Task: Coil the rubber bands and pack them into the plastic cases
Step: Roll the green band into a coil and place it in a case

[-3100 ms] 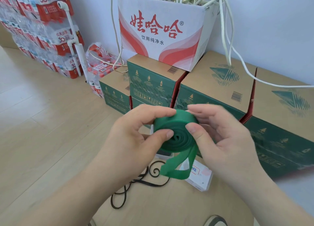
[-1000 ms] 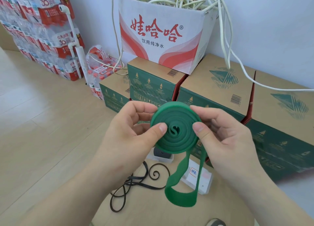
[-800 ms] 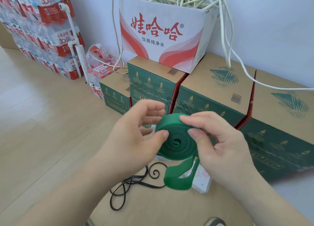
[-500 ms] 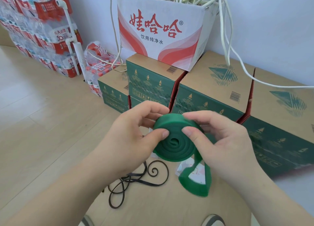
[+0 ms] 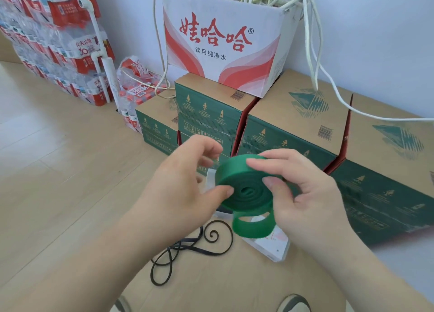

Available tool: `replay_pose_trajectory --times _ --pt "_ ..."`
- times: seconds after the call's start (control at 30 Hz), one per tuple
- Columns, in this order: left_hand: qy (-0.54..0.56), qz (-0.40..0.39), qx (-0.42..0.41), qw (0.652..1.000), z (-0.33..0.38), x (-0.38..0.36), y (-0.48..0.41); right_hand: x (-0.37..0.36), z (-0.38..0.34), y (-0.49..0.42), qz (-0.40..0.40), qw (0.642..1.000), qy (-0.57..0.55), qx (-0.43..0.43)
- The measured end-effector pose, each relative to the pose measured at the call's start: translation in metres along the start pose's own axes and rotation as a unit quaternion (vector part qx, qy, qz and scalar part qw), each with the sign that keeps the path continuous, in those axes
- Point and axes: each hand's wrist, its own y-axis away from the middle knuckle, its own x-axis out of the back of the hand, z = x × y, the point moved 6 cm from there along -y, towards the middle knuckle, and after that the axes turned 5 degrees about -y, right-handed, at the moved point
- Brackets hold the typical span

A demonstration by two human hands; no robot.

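A green flat rubber band (image 5: 244,190), wound into a thick disc, hangs in mid-air between both hands with its spiral face tilted toward the camera. The left hand (image 5: 185,189) holds the disc's left rim: the thumb (image 5: 223,190) presses the near face and the curled fingers reach behind. The right hand (image 5: 303,194) pinches the right side, thumb (image 5: 272,182) on the face and forefinger (image 5: 256,163) laid over the top edge. Each grip is closed on the coil, with nothing else held. A short uncoiled loop of the same band droops from the coil's lower right, just below the right thumb.

Directly beneath the loop a clear plastic case (image 5: 270,243) lies flat on a tan surface (image 5: 234,283); I cannot tell whether that surface is a board or a low desk. A black thin rubber band (image 5: 187,248) sprawls in loose curls just left of the case, under the left wrist. Open room lies to the left and toward the viewer; two shoe tips (image 5: 293,303) show at the bottom edge.

Behind the hands, green-and-brown cardboard cartons (image 5: 293,124) stand in a row against a pale wall, closing off the far and right sides. A white-and-red cardboard box (image 5: 223,41) full of white cables (image 5: 314,53) sits on top of them. At far left, shrink-wrapped packs of bottled water (image 5: 58,41) are stacked beside a white plastic pipe (image 5: 103,53), on a pale wooden floor (image 5: 47,159).
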Motion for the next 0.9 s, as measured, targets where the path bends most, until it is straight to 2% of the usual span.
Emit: replay_pose_trajectory --times 0.07,0.13,0.17,0.23,0.3,0.33,0.5,0.63,0.83,0.9 --pt "-0.059 -0.025 -0.072 0.995 0.01 -0.006 0.004 -0.004 -0.004 0.001 -0.014 0.999 0.035 0.038" --pt "-0.049 -0.041 -0.09 0.994 0.015 -0.011 0.007 -0.006 -0.008 0.003 -0.022 0.997 0.039 0.059" --pt "-0.032 -0.039 -0.083 0.995 0.014 -0.012 0.006 -0.006 -0.008 0.003 -0.024 0.998 0.03 0.052" --pt "0.03 -0.031 -0.047 0.998 0.01 -0.01 0.004 -0.002 -0.002 0.001 -0.011 0.998 -0.047 -0.028" --pt "0.096 -0.019 -0.008 0.995 0.004 -0.006 0.001 0.005 0.008 -0.002 0.027 0.978 -0.171 -0.12" --pt "0.124 -0.013 0.005 0.992 0.002 -0.004 0.0 0.008 0.011 -0.002 0.043 0.966 -0.212 -0.139" --pt "0.243 0.018 0.038 0.969 -0.003 0.003 -0.003 0.009 0.01 -0.006 0.047 0.943 -0.277 -0.176" --pt "0.348 0.021 0.082 0.934 -0.003 -0.005 0.001 0.013 0.018 -0.008 0.072 0.925 -0.311 -0.205" --pt "0.39 0.031 0.106 0.914 -0.002 -0.016 0.007 0.011 0.019 -0.008 0.073 0.904 -0.358 -0.221" --pt "0.406 0.035 0.108 0.907 -0.003 -0.017 0.007 0.011 0.014 -0.007 0.076 0.908 -0.354 -0.212"
